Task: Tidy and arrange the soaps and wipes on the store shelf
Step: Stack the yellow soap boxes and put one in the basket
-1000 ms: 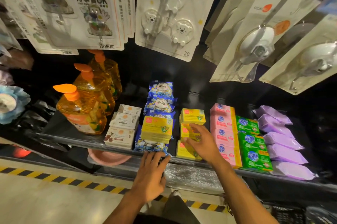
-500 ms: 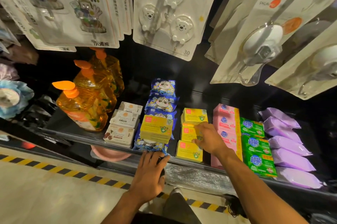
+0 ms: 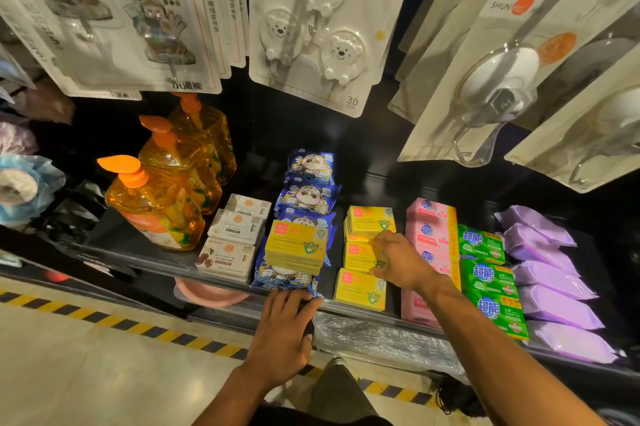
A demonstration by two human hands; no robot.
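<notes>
Gripping the middle yellow soap box (image 3: 358,256) by its right edge, the right hand (image 3: 401,262) curls fingers and thumb round it. Pink soaps (image 3: 429,238) sit just at its 3 o'clock, with green soaps (image 3: 485,273) and purple wipes (image 3: 550,280) beyond. The left hand (image 3: 285,325) lies flat and relaxed on the shelf lip (image 3: 360,315), fingertips touching the blue panda wipes (image 3: 284,281) at its 12 o'clock. A yellow stack (image 3: 294,247) sits on those wipes, and orange bottles (image 3: 156,210) stand at 10 o'clock.

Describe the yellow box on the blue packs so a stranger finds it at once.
Start at the orange pump bottles on the left. Two rows rightward lie blue panda packs. This yellow box rests on them; other yellow boxes form their own row.
</notes>
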